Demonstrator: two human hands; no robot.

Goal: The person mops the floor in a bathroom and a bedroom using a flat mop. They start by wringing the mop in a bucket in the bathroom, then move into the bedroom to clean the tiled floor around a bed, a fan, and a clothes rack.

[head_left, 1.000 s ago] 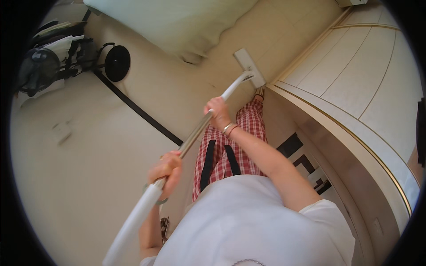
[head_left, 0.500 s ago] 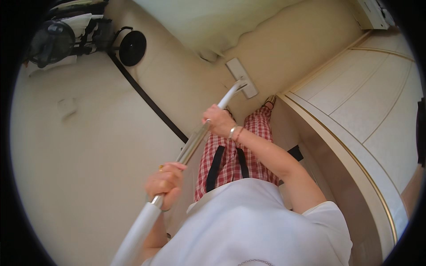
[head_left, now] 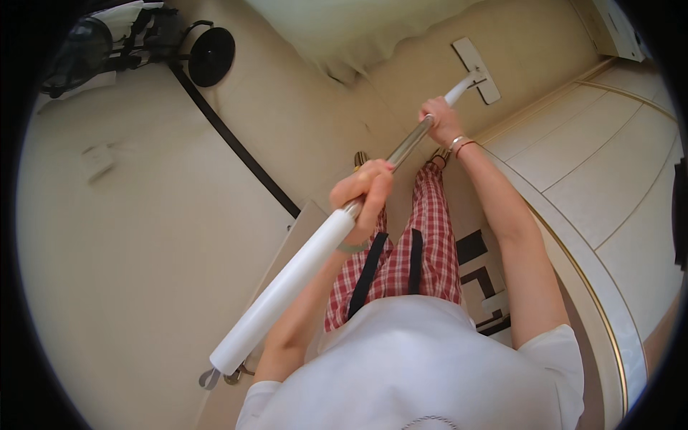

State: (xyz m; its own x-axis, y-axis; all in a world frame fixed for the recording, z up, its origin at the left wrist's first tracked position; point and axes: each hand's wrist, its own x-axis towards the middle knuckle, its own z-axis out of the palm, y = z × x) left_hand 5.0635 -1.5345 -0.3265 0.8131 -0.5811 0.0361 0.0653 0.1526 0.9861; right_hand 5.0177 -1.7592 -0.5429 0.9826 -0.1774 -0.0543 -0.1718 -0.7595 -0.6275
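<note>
Both my hands are closed around a long flat mop, its pole slanting from lower left to upper right. My left hand point(head_left: 364, 197) wraps the metal pole just above the thick white handle sleeve point(head_left: 283, 290). Farther along, my right hand point(head_left: 442, 122) grips the pole near its white lower end, a bracelet at the wrist. The rectangular white mop head point(head_left: 476, 70) lies on the pale floor point(head_left: 401, 100) beyond my feet, between the curtain and the panelled furniture. A hanging loop shows at the near end of the handle.
A pale curtain point(head_left: 344, 32) hangs down to the floor ahead. White panelled furniture with gold trim point(head_left: 595, 165) runs along the right. At far left stand a round black base point(head_left: 211, 57) and dark objects. A black strip point(head_left: 236, 143) edges the white surface point(head_left: 143, 236) on the left.
The mop head has slid forward and to the right, away from my feet. Both hands have moved up and right with the pole, keeping hold of it.
</note>
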